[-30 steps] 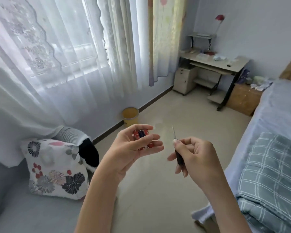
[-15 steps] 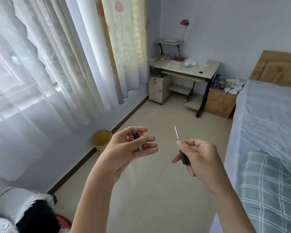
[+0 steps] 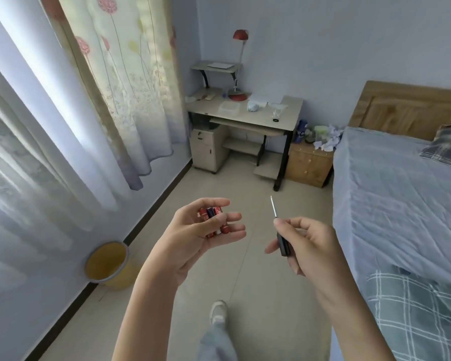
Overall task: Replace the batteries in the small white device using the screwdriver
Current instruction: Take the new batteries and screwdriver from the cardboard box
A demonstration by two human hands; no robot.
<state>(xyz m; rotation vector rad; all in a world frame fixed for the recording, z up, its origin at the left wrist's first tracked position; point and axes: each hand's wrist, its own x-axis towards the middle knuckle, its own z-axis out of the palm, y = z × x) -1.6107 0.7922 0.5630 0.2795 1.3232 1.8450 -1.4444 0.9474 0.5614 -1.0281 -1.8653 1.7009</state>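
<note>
My left hand [image 3: 193, 235] is held out at chest height, fingers curled around a few red and dark blue batteries [image 3: 214, 220]. My right hand [image 3: 307, 243] grips a small screwdriver [image 3: 279, 227] by its black handle, with the thin metal shaft pointing up and away. The two hands are apart, about a hand's width between them. I cannot pick out the small white device with certainty; small white items lie on the distant desk [image 3: 245, 110].
A bed [image 3: 401, 204] with a blue sheet and plaid blanket runs along the right. A yellow bin [image 3: 107, 264] stands by the left wall under curtains. A wooden nightstand [image 3: 310, 162] sits beside the desk. My leg and shoe [image 3: 218, 312] are on the tiled floor.
The view has swung right and forward, from the window and cushion toward the desk and bed. Both hands keep the same grips and spacing. A leg and shoe have come into view.
</note>
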